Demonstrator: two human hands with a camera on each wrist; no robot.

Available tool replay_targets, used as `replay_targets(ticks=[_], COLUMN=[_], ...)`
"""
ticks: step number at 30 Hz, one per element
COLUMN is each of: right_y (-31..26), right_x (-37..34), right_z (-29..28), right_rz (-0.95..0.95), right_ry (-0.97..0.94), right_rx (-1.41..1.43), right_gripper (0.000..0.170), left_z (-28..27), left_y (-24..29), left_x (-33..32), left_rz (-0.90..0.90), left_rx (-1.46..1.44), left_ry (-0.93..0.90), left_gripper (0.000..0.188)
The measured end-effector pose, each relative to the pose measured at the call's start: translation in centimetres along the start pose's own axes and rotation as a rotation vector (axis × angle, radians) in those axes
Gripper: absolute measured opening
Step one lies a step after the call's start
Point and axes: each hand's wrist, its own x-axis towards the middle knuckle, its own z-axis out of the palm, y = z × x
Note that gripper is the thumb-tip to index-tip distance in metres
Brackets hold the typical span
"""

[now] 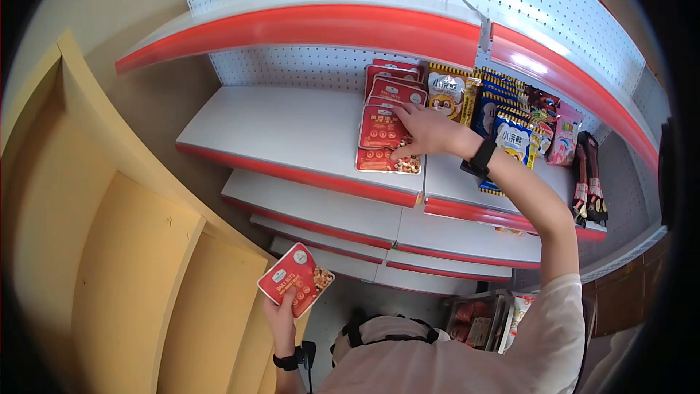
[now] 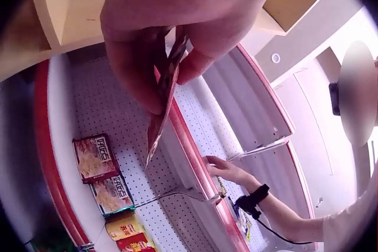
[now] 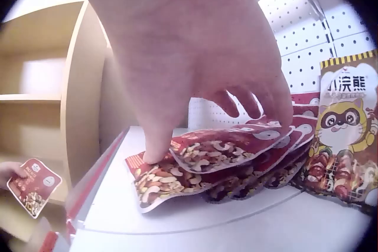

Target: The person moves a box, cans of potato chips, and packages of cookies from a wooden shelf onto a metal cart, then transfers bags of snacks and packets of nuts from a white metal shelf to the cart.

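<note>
In the head view my left hand (image 1: pixel 281 321) holds a red "Daily Nuts" packet (image 1: pixel 297 281) in front of the wooden shelving. The left wrist view shows this packet edge-on between thumb and fingers. Over the front of a row of matching red nut packets (image 1: pixel 380 126) on the white shelf is my right hand (image 1: pixel 435 131). It spans one nut packet (image 3: pixel 221 145), with the thumb at its lower edge and bent fingers at its upper edge. Under the thumb lies the frontmost nut packet (image 3: pixel 159 184), nuts printed on it. Several more overlap behind, leaning back.
Right of the row stand brown snack bags (image 1: pixel 446 91) and blue snack bags (image 1: pixel 512 138). Overhead runs a red-edged shelf (image 1: pixel 306 25); lower white shelves (image 1: pixel 313 208) lie beneath. Wooden shelving (image 1: pixel 138 241) stands at left, a clear bin (image 1: pixel 503 317) low at right.
</note>
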Motion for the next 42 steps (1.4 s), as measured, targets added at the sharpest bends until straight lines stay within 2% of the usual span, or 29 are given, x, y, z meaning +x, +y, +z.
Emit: replay_targets(ticks=[3, 5, 6, 8, 9, 11, 12, 13, 15, 16, 18, 19, 20, 21, 22, 23, 24, 25, 26, 30, 31, 32, 33, 34, 35, 36, 40, 42], right_y=[0.7, 0.9, 0.9, 0.4, 0.0, -0.8, -1.0, -0.8, -0.7, -0.9, -1.1, -1.4, -1.7, -1.6, -1.4, -1.1, -0.8, -0.9, -1.2, -4.0, -4.8, -5.6, -6.3, -7.1, -8.4, -9.5, -12.2, -14.3], right_x=[1.0, 1.6, 1.4, 0.6, 0.5, 0.7, 1.0, 1.1, 1.5, 1.5, 1.3, 1.2, 1.2, 0.9, 0.6, 0.2, -0.2, -1.0, -2.0, -7.5, -8.6, -10.4, -12.1, -13.9, -15.3, -16.8, -21.2, -23.1], right_z=[0.5, 0.7, 0.7, 1.1, 1.4, 2.2, 2.6, 2.8, 2.9, 3.0, 2.5, 2.2, 1.9, 1.6, 1.3, 0.8, 0.1, -0.7, -1.8, -5.1, -5.0, -4.7, -3.2, -1.8, -2.4, -0.5, 8.2, 12.0], right_rz=[0.018, -0.009, 0.002, -0.102, -0.091, -0.187, -0.279, -0.272, -0.370, -0.386, -0.376, -0.378, -0.340, -0.345, -0.359, -0.373, -0.363, -0.366, -0.365, -0.414, -0.529, -0.529, -0.549, -0.569, -0.600, -0.617, -0.645, -0.561], right_ry=[-0.043, -0.213, -0.212, -0.082, -0.081, 0.018, 0.159, 0.144, 0.223, 0.270, 0.246, 0.238, 0.238, 0.220, 0.274, 0.328, 0.327, 0.314, 0.328, 0.284, 0.379, 0.327, 0.353, 0.339, 0.227, 0.210, 0.101, 0.119], right_rx=[0.060, 0.049, 0.045, -0.028, -0.033, -0.280, -0.357, -0.365, -0.452, -0.490, -0.492, -0.484, -0.498, -0.507, -0.441, -0.375, -0.342, -0.345, -0.280, -0.151, -0.240, -0.252, -0.155, -0.233, -0.196, -0.082, 0.200, 0.357], right_gripper=[0.095, 0.084, 0.084, 0.073, 0.073, 0.068, 0.056, 0.056, 0.047, 0.040, 0.036, 0.033, 0.026, 0.026, 0.023, 0.021, 0.028, 0.028, 0.029, 0.033, 0.020, 0.021, 0.022, 0.023, 0.025, 0.027, 0.028, 0.028], left_z=[-0.7, -0.5, -0.2, 0.8, 1.0, 0.9, 0.9, 1.0, 1.0, 1.2, 2.2, 2.5, 2.6, 2.5, 1.9, 1.3, 0.6, 0.5, 0.8, 0.4, 0.2, 0.1, 0.3, 0.8, 1.5, 2.2, 3.9, 4.3], left_y=[-0.3, 0.2, 0.4, 0.5, 0.1, -1.0, -1.2, -1.8, -2.7, -3.1, -3.3, -3.0, -2.4, -2.1, -3.2, -4.2, -5.0, -5.1, -5.2, -5.8, -6.0, -6.4, -6.9, -7.6, -8.4, -7.9, -8.5, -8.6], left_x=[0.3, 0.3, 0.4, 0.6, 0.8, 1.4, 1.7, 1.8, 2.4, 2.4, 2.5, 2.2, 2.0, 1.9, 2.7, 3.1, 3.5, 3.5, 3.1, 2.6, 2.6, 2.6, 2.6, 2.5, 2.2, 1.6, -0.3, -1.8], left_rz=[0.017, 0.030, -0.021, -0.083, -0.085, -0.095, -0.070, -0.083, 0.055, 0.044, 0.256, 0.242, 0.139, 0.036, 0.154, 0.141, 0.078, 0.014, -0.002, 0.016, -0.001, -0.018, -0.025, -0.003, 0.019, 0.088, -0.096, -0.292], left_rx=[-0.015, 0.009, 0.009, -0.007, -0.009, 0.093, 0.119, 0.111, 0.329, 0.319, 0.220, 0.205, 0.181, 0.156, 0.356, 0.340, 0.377, 0.413, 0.371, 0.389, 0.368, 0.347, 0.347, 0.384, 0.421, 0.418, 0.321, 0.202], left_ry=[-0.029, -0.032, -0.058, -0.077, -0.089, -0.120, -0.156, -0.167, -0.292, -0.303, -0.297, -0.297, -0.351, -0.406, -0.453, -0.455, -0.519, -0.584, -0.537, -0.577, -0.615, -0.652, -0.657, -0.698, -0.739, -0.743, -0.803, -0.785], left_gripper=[0.032, 0.029, 0.027, 0.021, 0.021, 0.020, 0.018, 0.018, 0.022, 0.022, 0.031, 0.031, 0.036, 0.041, 0.037, 0.037, 0.030, 0.023, 0.012, 0.015, 0.016, 0.017, 0.017, 0.018, 0.019, 0.018, 0.015, 0.017])
